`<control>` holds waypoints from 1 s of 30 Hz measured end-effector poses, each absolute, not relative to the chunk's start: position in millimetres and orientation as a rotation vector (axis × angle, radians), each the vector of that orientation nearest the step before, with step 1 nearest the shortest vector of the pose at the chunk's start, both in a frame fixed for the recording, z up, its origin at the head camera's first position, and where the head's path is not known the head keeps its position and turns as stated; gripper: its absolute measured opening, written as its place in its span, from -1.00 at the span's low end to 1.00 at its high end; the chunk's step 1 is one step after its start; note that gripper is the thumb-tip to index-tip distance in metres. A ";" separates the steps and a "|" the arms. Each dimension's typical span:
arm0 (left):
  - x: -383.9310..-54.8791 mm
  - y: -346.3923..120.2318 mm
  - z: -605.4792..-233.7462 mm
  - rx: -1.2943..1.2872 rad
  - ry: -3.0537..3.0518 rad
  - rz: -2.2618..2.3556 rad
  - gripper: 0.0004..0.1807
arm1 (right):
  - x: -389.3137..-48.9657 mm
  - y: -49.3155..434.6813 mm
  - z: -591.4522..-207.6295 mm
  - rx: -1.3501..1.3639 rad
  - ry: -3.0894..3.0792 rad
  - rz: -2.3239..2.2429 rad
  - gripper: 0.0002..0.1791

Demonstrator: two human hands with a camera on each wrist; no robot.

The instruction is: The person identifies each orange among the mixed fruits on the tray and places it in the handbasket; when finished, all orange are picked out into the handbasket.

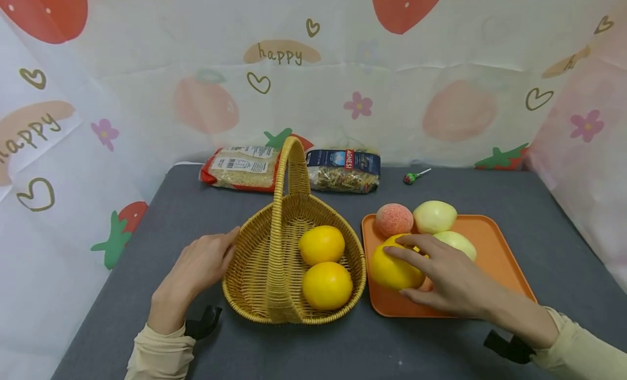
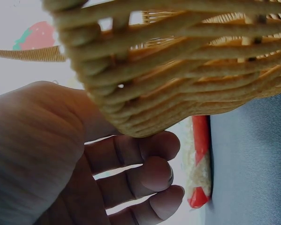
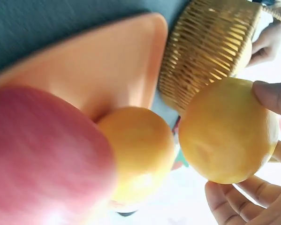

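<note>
My left hand holds the left rim of a woven wicker basket with a tall arched handle. In the left wrist view its fingers curl beside the wicker. Two yellow lemons lie in the basket's right half. Over the left part of an orange tray, my right hand grips another yellow lemon between thumb and fingers. The right wrist view shows this lemon raised beside a second yellow fruit and a reddish fruit on the tray.
On the tray also lie a pinkish-red fruit and two pale green fruits, the nearer partly behind my right hand. Behind the basket are a rice bag and a pasta bag. A small green lollipop lies at the back.
</note>
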State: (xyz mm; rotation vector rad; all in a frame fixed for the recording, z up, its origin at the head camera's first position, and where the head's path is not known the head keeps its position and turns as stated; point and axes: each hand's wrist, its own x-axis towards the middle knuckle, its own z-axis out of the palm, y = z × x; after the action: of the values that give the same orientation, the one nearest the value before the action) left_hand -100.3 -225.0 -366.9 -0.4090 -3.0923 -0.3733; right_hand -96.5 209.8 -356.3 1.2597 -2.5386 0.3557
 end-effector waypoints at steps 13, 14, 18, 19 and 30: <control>-100.5 -226.3 -367.0 -0.403 -3.098 -0.400 -0.51 | -138.1 170.9 -320.7 1.327 -2.459 0.396 -0.24; -100.6 -226.3 -366.9 -0.406 -3.099 -0.401 -0.51 | -140.7 167.9 -318.5 1.323 -2.462 0.396 -0.24; -101.0 -226.0 -366.9 -0.409 -3.095 -0.400 -0.51 | -149.5 158.1 -312.0 1.312 -2.484 0.390 -0.25; -101.1 -225.7 -366.6 -0.409 -3.096 -0.402 -0.51 | -151.5 155.9 -310.7 1.313 -2.490 0.390 -0.25; -100.3 -225.5 -368.3 -0.412 -3.090 -0.375 -0.51 | -170.6 133.2 -306.9 1.324 -2.565 0.443 -0.26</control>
State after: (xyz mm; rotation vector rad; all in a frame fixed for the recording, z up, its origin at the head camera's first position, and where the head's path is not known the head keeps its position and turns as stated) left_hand -100.3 -225.5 -368.3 -0.4115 -3.0902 -0.3748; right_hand -170.6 133.2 -306.9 1.3240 -2.5649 0.4428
